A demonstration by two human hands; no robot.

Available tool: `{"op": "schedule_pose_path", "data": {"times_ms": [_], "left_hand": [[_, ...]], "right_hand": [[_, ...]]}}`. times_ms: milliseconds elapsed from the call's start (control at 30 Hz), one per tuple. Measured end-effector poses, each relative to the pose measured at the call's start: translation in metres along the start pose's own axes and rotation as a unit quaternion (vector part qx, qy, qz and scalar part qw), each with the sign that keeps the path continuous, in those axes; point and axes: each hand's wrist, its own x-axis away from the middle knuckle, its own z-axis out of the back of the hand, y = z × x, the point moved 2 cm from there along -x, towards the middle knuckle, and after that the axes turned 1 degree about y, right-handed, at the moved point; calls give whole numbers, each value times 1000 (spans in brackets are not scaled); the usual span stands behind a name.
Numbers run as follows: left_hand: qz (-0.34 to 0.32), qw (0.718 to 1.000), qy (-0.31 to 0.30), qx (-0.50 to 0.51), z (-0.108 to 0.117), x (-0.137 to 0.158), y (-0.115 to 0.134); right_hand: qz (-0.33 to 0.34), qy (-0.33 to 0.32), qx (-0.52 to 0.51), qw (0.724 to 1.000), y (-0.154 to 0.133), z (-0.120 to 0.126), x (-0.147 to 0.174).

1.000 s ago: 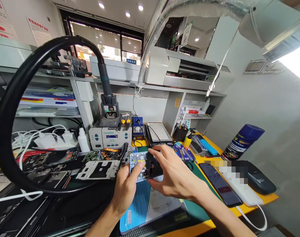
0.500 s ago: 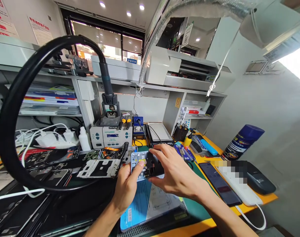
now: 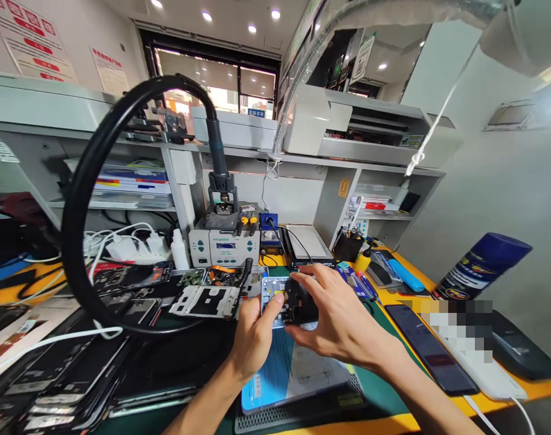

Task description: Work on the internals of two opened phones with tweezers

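Observation:
My left hand (image 3: 254, 331) is closed on the left end of an opened smartphone (image 3: 270, 289), its thumb pressed over the bare inner parts. My right hand (image 3: 341, 314) curls around the phone's right end, fingers on the top edge and thumb below. A black plate-like part (image 3: 297, 297) covers that end; whether it is attached I cannot tell. Beneath the hands lies a blue and grey flat package (image 3: 269, 377) on a dark perforated base. Just left of the phone rests a silver phone frame (image 3: 207, 301) with a black centre.
A hot-air station (image 3: 225, 246) stands behind, its thick black hose (image 3: 71, 199) looping at left. Stacked phone screens (image 3: 76, 374) fill the left side. At right are a dark phone (image 3: 429, 347), a white power bank (image 3: 497, 371), and a tilted blue-capped spray can (image 3: 484, 266).
The view has turned to the left, so everything appears farther right. Both hands keep their hold on the phone, with little visible change in their grip.

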Motion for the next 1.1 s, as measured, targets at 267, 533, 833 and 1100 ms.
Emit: {"op": "schedule_pose_path", "data": {"times_ms": [267,533,833,1100], "left_hand": [[8,1000,-16,17,0,1,10],[-15,996,-36,75,6,-3,34],[5,994,-39,98,19,6,72],[-96,975,187,70,39,45,73]], "right_hand": [[35,48,-17,998,12,-14,1],[16,86,-70,994,24,-4,5],[-11,-71,-398,915,32,25,19],[-40,172,-526,832,-21,-36,-42]]}}
